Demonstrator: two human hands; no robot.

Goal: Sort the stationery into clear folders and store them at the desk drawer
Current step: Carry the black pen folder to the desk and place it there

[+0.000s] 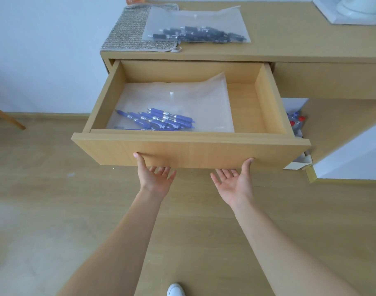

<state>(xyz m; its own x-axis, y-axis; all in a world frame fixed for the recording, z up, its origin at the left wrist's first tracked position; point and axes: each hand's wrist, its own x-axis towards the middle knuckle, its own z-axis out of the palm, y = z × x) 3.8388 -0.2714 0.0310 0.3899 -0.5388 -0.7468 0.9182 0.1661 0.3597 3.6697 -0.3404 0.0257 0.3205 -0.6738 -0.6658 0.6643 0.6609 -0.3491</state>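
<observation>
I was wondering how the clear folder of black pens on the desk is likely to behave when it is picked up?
The folder of black pens looks thin and filmy, so it will probably flex and sag. The pens lie loose in a pile, so they would likely slide toward the low edge. It overhangs the woven mat, which may ease gripping.
</observation>
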